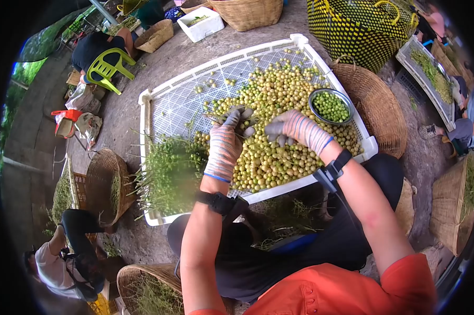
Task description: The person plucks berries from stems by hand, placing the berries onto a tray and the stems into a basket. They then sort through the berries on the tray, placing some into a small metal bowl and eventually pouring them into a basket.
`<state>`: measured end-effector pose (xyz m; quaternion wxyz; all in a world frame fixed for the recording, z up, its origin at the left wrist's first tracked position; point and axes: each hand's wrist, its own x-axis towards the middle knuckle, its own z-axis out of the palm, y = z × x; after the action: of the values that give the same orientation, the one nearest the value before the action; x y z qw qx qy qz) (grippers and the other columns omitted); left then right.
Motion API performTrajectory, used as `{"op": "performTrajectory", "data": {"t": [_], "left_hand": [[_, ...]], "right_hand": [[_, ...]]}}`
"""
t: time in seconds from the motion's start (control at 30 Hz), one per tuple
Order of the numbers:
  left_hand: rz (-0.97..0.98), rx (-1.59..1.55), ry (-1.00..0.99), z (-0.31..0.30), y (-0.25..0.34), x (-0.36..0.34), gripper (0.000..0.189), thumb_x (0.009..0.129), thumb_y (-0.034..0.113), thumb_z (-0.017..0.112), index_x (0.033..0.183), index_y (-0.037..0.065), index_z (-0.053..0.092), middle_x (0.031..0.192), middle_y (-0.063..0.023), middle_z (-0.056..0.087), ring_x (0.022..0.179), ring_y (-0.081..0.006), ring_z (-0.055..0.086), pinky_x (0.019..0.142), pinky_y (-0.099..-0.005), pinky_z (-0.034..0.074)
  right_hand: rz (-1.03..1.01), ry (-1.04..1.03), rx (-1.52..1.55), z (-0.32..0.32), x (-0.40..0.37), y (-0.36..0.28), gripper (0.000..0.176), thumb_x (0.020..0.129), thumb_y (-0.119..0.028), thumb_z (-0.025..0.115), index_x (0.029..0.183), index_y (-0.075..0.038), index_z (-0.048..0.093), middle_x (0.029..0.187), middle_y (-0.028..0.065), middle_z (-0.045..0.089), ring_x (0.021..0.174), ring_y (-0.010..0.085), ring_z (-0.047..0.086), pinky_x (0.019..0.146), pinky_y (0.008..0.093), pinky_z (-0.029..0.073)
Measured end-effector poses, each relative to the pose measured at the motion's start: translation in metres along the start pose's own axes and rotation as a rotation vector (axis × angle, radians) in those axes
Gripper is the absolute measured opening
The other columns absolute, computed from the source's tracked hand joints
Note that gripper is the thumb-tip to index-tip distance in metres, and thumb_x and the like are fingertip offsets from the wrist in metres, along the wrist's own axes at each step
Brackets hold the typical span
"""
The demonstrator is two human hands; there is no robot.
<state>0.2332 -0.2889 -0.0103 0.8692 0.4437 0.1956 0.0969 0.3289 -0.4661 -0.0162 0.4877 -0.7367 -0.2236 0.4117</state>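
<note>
Both hands wear striped knit gloves with grey fingertips. My left hand (227, 139) is closed around a thin sprig of stems (213, 117), over the middle of a white mesh tray (176, 86). Just to its right, my right hand (299, 129) has its fingers curled down at the fruit pile; whatever lies between its fingertips is hidden. Small round yellow-green fruits (263, 165) cover much of the tray. A metal bowl (311, 107) of greener fruits (330, 106) sits on the tray's right side. Leafless green stems (169, 173) are heaped at the left.
A wicker basket (373, 105) stands against the tray's right side, with a yellow-and-black woven basket (357, 31) behind. More baskets (108, 181) surround me. People (98, 52) sit nearby, one by a green plastic chair (108, 68). A white foam box (200, 26) lies beyond.
</note>
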Motion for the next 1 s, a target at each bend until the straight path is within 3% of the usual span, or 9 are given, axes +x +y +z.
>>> {"op": "performTrajectory", "data": {"t": [0.1,0.2,0.33,0.53,0.63,0.8,1.0], "left_hand": [[0.016,0.016,0.019,-0.004,0.003,0.0,0.026,0.095,0.018,0.052,0.114,0.001,0.058,0.101,-0.0118,0.067,0.083,-0.0226,0.065,0.063,-0.0296,0.055],[0.038,0.001,0.012,-0.004,0.0,0.0,0.027,0.095,0.018,0.051,0.116,0.001,0.056,0.105,-0.0117,0.066,0.089,-0.0232,0.064,0.069,-0.0334,0.055],[0.056,0.059,-0.034,0.005,-0.007,0.003,0.029,0.095,0.019,0.05,0.119,0.002,0.054,0.11,-0.012,0.064,0.1,-0.0245,0.062,0.079,-0.0407,0.054],[0.139,-0.022,-0.099,0.012,-0.027,0.007,0.025,0.092,0.014,0.057,0.113,0.001,0.061,0.104,-0.012,0.066,0.093,-0.0201,0.063,0.085,-0.032,0.049],[0.168,0.082,-0.091,0.013,-0.03,0.001,0.022,0.092,0.009,0.056,0.112,0.002,0.062,0.104,-0.0105,0.066,0.094,-0.0176,0.061,0.088,-0.0287,0.047],[0.196,0.105,-0.061,0.017,-0.031,0.001,0.023,0.092,0.007,0.055,0.112,0.0,0.061,0.104,-0.0117,0.066,0.094,-0.0182,0.062,0.087,-0.0291,0.048],[0.178,-0.103,-0.09,0.012,-0.022,0.005,0.022,0.092,0.004,0.052,0.112,-0.002,0.06,0.104,-0.0142,0.066,0.09,-0.0205,0.065,0.081,-0.0316,0.053]], "right_hand": [[0.084,0.202,0.428,-0.007,-0.008,-0.004,0.034,0.083,-0.037,0.066,0.091,-0.004,0.068,0.074,0.0015,0.065,0.053,0.0074,0.053,0.047,0.0199,0.039],[0.022,0.218,0.672,-0.01,-0.003,0.004,0.022,0.081,-0.028,0.068,0.082,-0.007,0.067,0.07,0.0023,0.063,0.048,0.009,0.053,0.041,0.021,0.039],[0.038,0.025,0.477,0.01,-0.01,-0.011,0.019,0.08,-0.024,0.071,0.081,-0.005,0.066,0.068,0.0016,0.061,0.049,0.0096,0.052,0.04,0.0201,0.038],[0.057,0.013,0.588,0.028,0.008,0.002,0.025,0.078,-0.028,0.074,0.081,-0.005,0.067,0.066,0.0043,0.062,0.051,0.0126,0.055,0.042,0.0244,0.04],[0.077,0.112,0.463,0.033,0.008,0.001,0.028,0.079,-0.032,0.072,0.08,-0.005,0.068,0.065,0.0035,0.063,0.053,0.013,0.056,0.044,0.0244,0.041],[0.022,0.129,0.449,0.033,0.009,0.003,0.026,0.078,-0.03,0.073,0.078,-0.005,0.068,0.067,0.004,0.064,0.052,0.012,0.056,0.045,0.0237,0.042],[-0.112,0.051,0.533,0.033,0.01,0.009,0.026,0.081,-0.032,0.07,0.077,-0.006,0.067,0.066,0.0022,0.064,0.052,0.0101,0.054,0.046,0.023,0.041]]}}
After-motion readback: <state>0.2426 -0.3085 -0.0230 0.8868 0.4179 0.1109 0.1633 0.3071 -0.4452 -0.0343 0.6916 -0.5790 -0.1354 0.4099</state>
